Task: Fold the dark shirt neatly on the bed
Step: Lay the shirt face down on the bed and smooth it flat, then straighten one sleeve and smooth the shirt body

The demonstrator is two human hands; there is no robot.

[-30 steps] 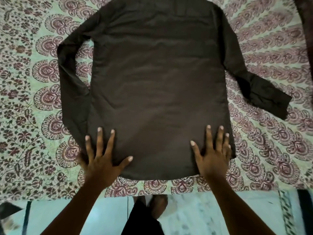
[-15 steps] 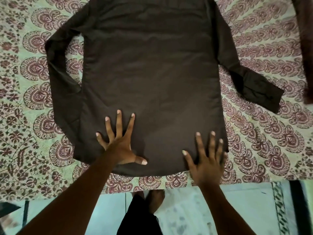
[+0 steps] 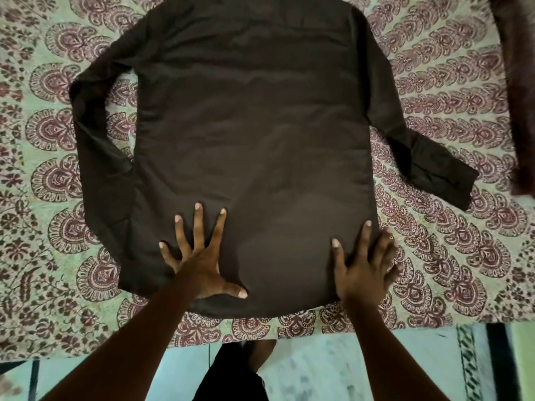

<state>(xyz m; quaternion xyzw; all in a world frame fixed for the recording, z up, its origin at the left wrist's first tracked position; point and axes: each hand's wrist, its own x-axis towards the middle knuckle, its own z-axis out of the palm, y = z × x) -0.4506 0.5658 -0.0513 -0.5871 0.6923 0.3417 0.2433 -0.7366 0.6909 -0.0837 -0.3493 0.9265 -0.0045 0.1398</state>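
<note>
Right, the biggest thing I see is the bed (image 3: pixel 43 169), covered in a pale green cotton-looking sheet printed all over with maroon scalloped paisley motifs. Spread flat on it lies the dark shirt (image 3: pixel 254 146), a smooth, faintly creased brown-black cloth, back side up, its body a long rectangle with the hem nearest me. The shirt's left sleeve (image 3: pixel 98 157) bends down close along the body; its right sleeve (image 3: pixel 419 146) angles outward, ending in a squared cuff. Beyond that cuff, at the frame's edge, hangs a dark fuzzy cloth (image 3: pixel 518 91). On the shirt near the hem, my left hand (image 3: pixel 202 261) presses flat with fingers fanned wide, gripping nothing. My right hand (image 3: pixel 364 267) lies flat on the shirt's right bottom corner, fingers together and blurred, likewise holding nothing.
</note>
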